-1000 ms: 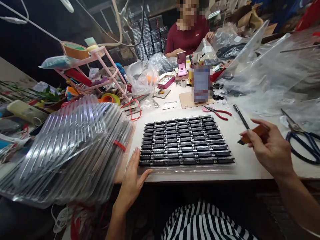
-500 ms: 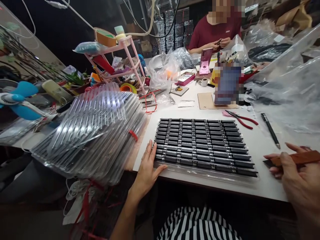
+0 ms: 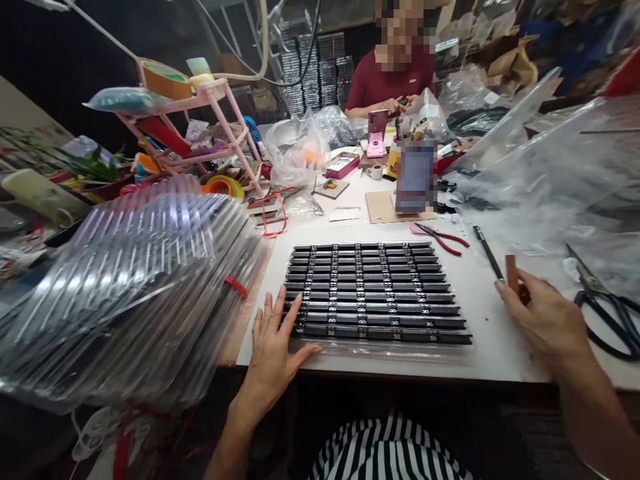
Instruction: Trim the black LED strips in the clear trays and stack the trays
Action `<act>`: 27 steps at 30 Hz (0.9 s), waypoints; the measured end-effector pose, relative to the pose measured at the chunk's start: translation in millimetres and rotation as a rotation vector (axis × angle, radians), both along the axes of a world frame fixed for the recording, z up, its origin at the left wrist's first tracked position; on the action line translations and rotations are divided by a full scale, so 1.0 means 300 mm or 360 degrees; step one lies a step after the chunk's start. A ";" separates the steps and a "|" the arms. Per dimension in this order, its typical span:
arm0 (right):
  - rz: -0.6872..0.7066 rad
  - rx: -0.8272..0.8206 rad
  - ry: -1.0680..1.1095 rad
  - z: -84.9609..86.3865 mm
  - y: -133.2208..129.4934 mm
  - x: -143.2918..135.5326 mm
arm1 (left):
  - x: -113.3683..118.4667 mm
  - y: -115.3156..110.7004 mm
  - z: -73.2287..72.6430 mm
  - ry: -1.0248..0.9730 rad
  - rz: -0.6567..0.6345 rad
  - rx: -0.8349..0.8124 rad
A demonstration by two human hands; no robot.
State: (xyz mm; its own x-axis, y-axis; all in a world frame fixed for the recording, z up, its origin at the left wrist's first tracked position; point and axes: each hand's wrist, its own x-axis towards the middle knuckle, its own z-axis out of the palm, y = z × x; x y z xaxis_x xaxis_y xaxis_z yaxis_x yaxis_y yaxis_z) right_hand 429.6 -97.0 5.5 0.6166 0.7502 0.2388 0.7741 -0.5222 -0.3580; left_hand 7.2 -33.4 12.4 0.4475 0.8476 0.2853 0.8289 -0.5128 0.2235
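A clear plastic tray (image 3: 380, 353) lies at the table's front edge, filled with several rows of black comb-like parts (image 3: 370, 287) that have small silvery teeth. My left hand (image 3: 273, 340) rests at the tray's near left corner, fingers spread and fingertips touching the ends of the rows. To the right of the tray, my right hand (image 3: 547, 320) is closed around a flat brown strip (image 3: 512, 272), which points up from the fingers; its exact kind is unclear. A black pen (image 3: 487, 252) lies just beyond that hand, its near end close to the fingers.
Stacked clear trays (image 3: 150, 280) fill the left side, beside a pink rack (image 3: 225, 127). Red-handled pliers (image 3: 445, 240) and dark-handled scissors (image 3: 607, 307) lie at right. Plastic bags (image 3: 540, 193) crowd the far right. Across the table sits a person in a maroon shirt (image 3: 370, 80).
My right hand has turned the brown strip from lying sideways to pointing up, and sits nearer the pen. My left hand stays at the tray corner. The view has swung right, showing the scissors.
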 end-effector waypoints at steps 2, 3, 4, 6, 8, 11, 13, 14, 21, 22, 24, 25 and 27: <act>0.0030 0.0161 -0.0201 -0.014 -0.002 -0.008 | -0.011 0.006 -0.002 -0.0078 0.0010 -0.0062; 0.0054 0.0301 -0.0251 -0.018 -0.010 -0.022 | -0.016 0.009 -0.003 -0.0128 0.0014 -0.0108; 0.0096 0.0431 -0.0234 -0.021 -0.022 -0.041 | -0.020 0.012 -0.004 -0.0179 0.0018 -0.0156; 0.0294 0.0585 0.0023 -0.023 -0.051 -0.089 | -0.023 0.015 -0.007 -0.0279 0.0026 -0.0210; 0.0581 0.0550 0.0399 -0.024 -0.080 -0.137 | -0.021 0.016 -0.010 -0.0359 0.0046 -0.0202; 0.0933 0.0362 0.0549 -0.030 -0.111 -0.179 | -0.016 0.017 -0.017 -0.0446 0.0107 -0.0194; 0.1083 0.0257 0.0412 -0.034 -0.122 -0.184 | -0.013 0.019 -0.019 -0.0490 0.0170 -0.0251; 0.1126 0.0217 0.0352 -0.036 -0.125 -0.182 | -0.011 0.022 -0.019 -0.0509 0.0203 -0.0294; 0.1084 0.0245 0.0318 -0.056 -0.100 -0.175 | 0.004 0.039 0.000 -0.0567 0.0279 -0.0387; 0.1085 0.0257 0.0322 -0.061 -0.096 -0.176 | 0.006 0.040 0.001 -0.0564 0.0273 -0.0374; 0.1097 0.0279 0.0319 -0.067 -0.091 -0.178 | 0.006 0.041 0.001 -0.0563 0.0258 -0.0350; 0.1101 0.0284 0.0315 -0.069 -0.090 -0.179 | 0.004 0.041 0.000 -0.0569 0.0252 -0.0342; 0.1116 0.0285 0.0291 -0.071 -0.092 -0.179 | -0.003 0.045 -0.003 -0.0601 0.0238 -0.0344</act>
State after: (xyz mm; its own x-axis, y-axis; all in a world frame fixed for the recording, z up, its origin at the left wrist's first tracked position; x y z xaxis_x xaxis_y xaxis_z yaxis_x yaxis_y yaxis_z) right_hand 375.8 -124.6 -15.9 0.0492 0.9414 0.3336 0.8240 0.1505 -0.5462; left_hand 6.2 -19.9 11.6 0.2147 0.9528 0.2146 0.7302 -0.3025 0.6127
